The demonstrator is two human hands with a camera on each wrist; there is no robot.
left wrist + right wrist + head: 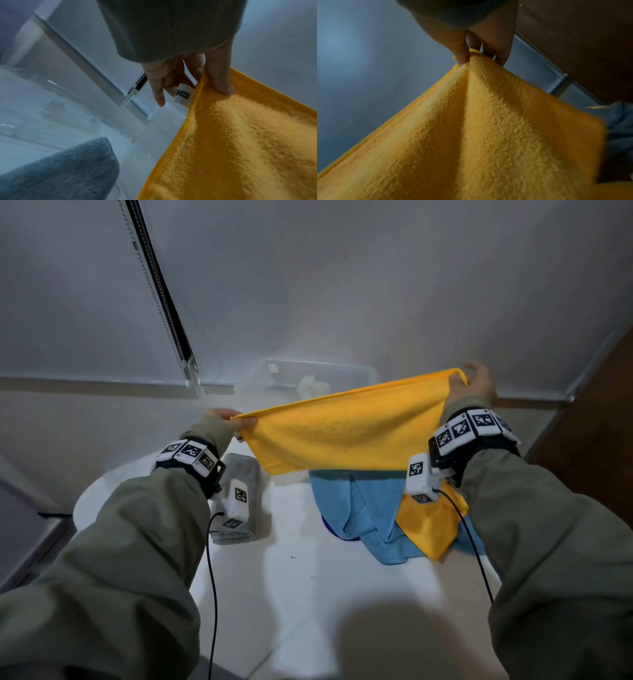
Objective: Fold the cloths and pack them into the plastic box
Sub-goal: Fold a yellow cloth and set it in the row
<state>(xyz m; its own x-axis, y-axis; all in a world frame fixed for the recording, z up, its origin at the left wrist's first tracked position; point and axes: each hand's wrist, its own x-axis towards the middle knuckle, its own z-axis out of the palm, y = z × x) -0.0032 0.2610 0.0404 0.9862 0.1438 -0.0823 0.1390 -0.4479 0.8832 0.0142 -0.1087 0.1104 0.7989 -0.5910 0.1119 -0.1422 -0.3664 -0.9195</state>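
— Grey blinds back a white table [294, 570], and at its far edge stands the plastic box [356, 371], our landmark. What do we hold?

— We hold the orange cloth [342, 436] stretched in the air on the near side of the box, its long top edge running left to right and tilted, higher at the right.

— And the rest of the cloths?

— Nearer us than the box lies a loose heap: a blue cloth [356, 508] with a second orange cloth [428, 525] on it. Left of that heap sits a folded grey cloth [239, 474].

— Our hands?

— Our left hand [236, 422] pinches the cloth's left corner; the wrist view shows the thumb [219, 75] pressed on the nap beside a white label [183, 94]. Our right hand [476, 388] pinches the right corner, closer to the box and higher.

— So what does the next move turn on?

— We judge the corners must meet, so the span between our hands has to close.
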